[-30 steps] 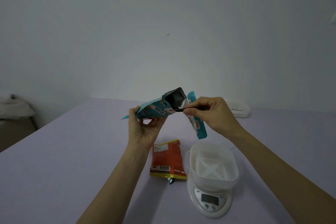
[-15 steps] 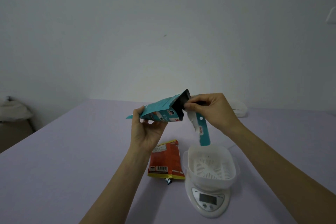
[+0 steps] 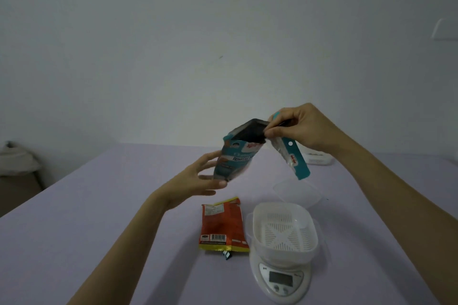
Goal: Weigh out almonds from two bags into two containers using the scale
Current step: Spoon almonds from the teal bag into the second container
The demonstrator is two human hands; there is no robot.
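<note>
A teal almond bag [image 3: 235,158] hangs mouth-up in the air, its dark inside showing. My right hand [image 3: 302,129] pinches its top edge, and a torn teal strip [image 3: 296,161] dangles from that grip. My left hand [image 3: 198,178] is at the bag's lower end with its fingers spread, thumb under the bag. An orange bag [image 3: 223,225] lies flat on the table. To its right, a white slotted container [image 3: 285,228] sits on the white scale [image 3: 280,282]. A clear container [image 3: 297,193] stands just behind the scale.
The table has a lilac cover [image 3: 99,218]. Another white container [image 3: 317,158] sits far back on the right, partly behind my right arm. A pale bundle [image 3: 17,158] lies off the table at the left. A plain wall is behind.
The teal bag has swung from lying sideways to hanging mouth-up from my right hand. My left hand has loosened its grip and slid to the bag's bottom, fingers spread.
</note>
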